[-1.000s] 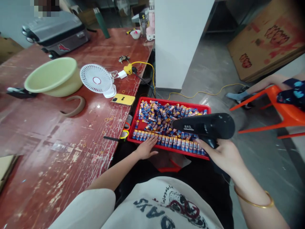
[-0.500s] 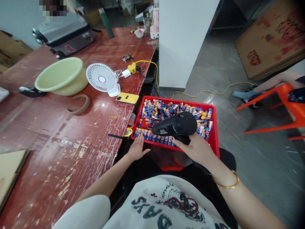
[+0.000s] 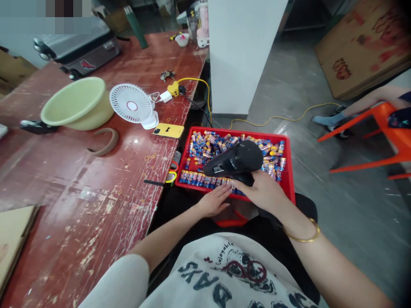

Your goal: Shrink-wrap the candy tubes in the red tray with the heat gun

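A red tray (image 3: 288, 179) full of blue and orange batteries (image 3: 212, 145) rests on my lap beside the table. My right hand (image 3: 263, 193) grips a black heat gun (image 3: 236, 160), whose nozzle points left and down over the row of batteries along the tray's near edge. My left hand (image 3: 213, 201) lies flat with fingers stretched out on that near edge, touching the lined-up batteries just below the nozzle.
The worn red table (image 3: 96, 171) on my left carries a green basin (image 3: 75, 102), a small white fan (image 3: 131, 105), a yellow phone (image 3: 168, 130), a tape roll (image 3: 104, 143) and a yellow cable. Another person's leg and an orange chair (image 3: 382, 132) are at right.
My left hand slid to the right along the tray's near edge, close to my right hand. The heat gun swung left and lower over the tray, then held roughly still.
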### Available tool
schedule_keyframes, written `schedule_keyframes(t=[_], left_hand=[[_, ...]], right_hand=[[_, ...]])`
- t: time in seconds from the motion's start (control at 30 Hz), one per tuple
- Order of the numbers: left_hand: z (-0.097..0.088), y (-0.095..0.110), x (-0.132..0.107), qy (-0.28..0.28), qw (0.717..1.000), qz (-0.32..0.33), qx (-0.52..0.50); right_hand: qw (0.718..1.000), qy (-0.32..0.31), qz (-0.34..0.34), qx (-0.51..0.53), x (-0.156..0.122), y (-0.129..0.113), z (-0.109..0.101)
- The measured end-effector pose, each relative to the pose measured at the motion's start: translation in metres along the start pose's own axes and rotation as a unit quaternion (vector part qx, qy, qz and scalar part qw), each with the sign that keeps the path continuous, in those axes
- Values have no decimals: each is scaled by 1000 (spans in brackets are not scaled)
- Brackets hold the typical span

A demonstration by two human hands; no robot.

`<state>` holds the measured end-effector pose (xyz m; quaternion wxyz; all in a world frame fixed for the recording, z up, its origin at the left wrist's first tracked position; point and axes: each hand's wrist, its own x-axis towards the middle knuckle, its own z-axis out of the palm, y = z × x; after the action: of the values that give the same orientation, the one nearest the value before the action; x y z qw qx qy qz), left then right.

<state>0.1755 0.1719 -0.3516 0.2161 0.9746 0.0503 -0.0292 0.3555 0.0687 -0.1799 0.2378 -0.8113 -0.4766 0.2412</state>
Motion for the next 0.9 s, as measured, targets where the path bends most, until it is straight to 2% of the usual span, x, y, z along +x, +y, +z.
schedule_keyframes(t=[0.03, 0.07, 0.13, 0.23, 0.3, 0.37, 0.47, 0.57, 0.67, 0.73, 0.8, 0.9], left_hand=[[7, -10, 18, -30, 998, 58, -2], [12, -20, 33, -51, 995, 88, -1], [14, -41, 44, -80, 990, 119, 1], [-1, -69, 20, -80, 992, 98, 6], [-13, -81, -10, -71, 996, 48, 18], [-19, -85, -38, -68, 997, -9, 37], [-13, -76, -67, -47, 991, -101, 68], [1, -60, -87, -12, 974, -201, 101], [10, -45, -102, -4, 959, -251, 128], [9, -34, -105, -8, 960, -244, 135], [5, -22, -100, -24, 970, -208, 121], [-3, -1, -77, -73, 993, -85, 40]], right_hand=[[1000, 12, 12, 1, -6, 8, -5], [999, 22, 35, -3, -14, 16, -12], [994, 34, 107, -11, -34, 33, -28], [980, 38, 197, -3, -63, 57, -46], [976, 25, 216, 13, -73, 68, -49], [978, 12, 206, 26, -72, 72, -44], [990, 3, 136, 36, -57, 62, -28], [998, -10, 59, 28, -39, 39, -15], [997, -31, 57, -32, -30, 20, -13], [993, -53, 79, -73, -29, 13, -15], [991, -58, 93, -82, -29, 11, -18], [994, -42, 86, -51, -29, 13, -20]])
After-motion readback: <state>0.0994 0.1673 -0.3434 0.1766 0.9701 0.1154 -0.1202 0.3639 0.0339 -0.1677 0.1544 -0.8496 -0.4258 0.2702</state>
